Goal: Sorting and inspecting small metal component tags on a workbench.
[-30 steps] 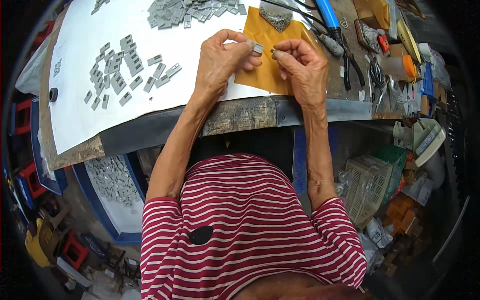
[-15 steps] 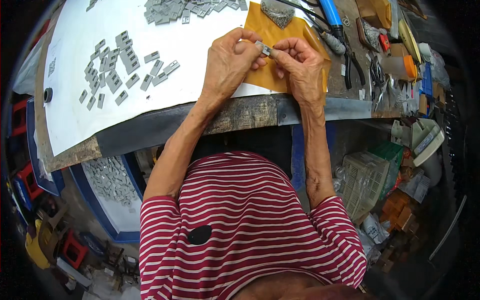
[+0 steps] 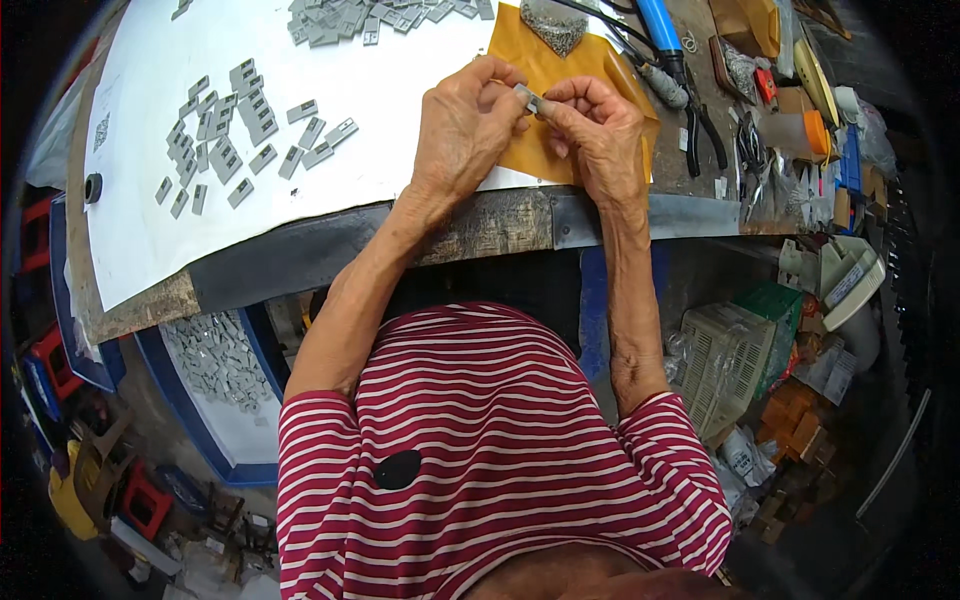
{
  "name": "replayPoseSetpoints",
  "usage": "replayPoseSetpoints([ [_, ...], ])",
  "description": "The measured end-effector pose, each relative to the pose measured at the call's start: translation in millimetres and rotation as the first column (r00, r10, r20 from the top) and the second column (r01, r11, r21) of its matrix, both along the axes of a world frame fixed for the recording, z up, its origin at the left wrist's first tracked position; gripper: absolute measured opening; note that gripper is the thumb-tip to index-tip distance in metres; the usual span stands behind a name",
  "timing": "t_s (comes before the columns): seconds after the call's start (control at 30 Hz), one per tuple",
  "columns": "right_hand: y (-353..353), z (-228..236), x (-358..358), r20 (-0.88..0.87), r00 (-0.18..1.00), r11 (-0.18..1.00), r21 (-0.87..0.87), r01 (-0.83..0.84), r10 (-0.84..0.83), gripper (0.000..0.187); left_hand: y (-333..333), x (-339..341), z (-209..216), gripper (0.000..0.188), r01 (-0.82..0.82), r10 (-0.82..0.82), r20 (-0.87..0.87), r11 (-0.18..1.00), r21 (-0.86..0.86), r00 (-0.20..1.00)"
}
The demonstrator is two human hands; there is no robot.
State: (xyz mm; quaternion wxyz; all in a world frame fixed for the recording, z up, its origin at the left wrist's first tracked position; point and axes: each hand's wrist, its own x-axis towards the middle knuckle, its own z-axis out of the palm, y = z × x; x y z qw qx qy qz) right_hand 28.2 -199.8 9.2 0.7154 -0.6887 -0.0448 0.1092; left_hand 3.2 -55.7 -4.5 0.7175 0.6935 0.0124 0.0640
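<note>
Between my two hands is a small grey rectangular piece with a dark slot, held above a yellow-brown sheet. My left hand pinches its left end with thumb and fingers. The thumb and forefinger of my right hand close on its right end and cover part of it. Whether a smaller part sits at the fingertips is too small to tell. A bag of tiny metal parts lies on the sheet just beyond my hands.
Similar grey pieces lie scattered at left on white paper, with a heap at the far side. Black-handled pliers and a blue-handled tool lie at right. A blue tray of grey pieces stands below the table.
My fingers have shifted slightly on the grey piece, and the right thumb covers a little more of its end. The scattered pieces have stayed put.
</note>
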Motion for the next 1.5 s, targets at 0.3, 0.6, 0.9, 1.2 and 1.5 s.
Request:
replayPoseSetpoints([
  [0.3, 1, -2, 2, 0.014, 1.0, 0.998, -0.062, -0.007, 0.008, 0.011, 3, -1, 2, 0.017, 0.091, -0.103, -0.102, 0.989, -0.113, 0.989],
  [0.6, 2, -1, -1, -0.006, 0.999, 0.996, -0.084, -0.034, 0.033, 0.013, 6, 1, -3, 0.018, 0.135, -0.154, -0.106, 0.976, -0.17, 0.982],
  [0.9, -5, 0, 5, -0.063, 0.993, 0.995, -0.005, -0.098, 0.098, 0.012, 9, 0, 4, 0.022, 0.186, -0.193, -0.052, 0.974, -0.128, 0.98],
  [1.2, -11, 3, 4, -0.043, 0.99, 0.986, -0.091, -0.14, 0.136, 0.014, 4, -3, 0, 0.021, 0.16, -0.157, 0.031, 0.982, -0.102, 0.987],
  [1.5, -6, 8, 6, -0.177, 0.96, 0.974, 0.097, -0.204, 0.219, 0.011, 19, -7, 4, 0.022, 0.14, -0.169, 0.167, 0.975, 0.172, 0.971],
])
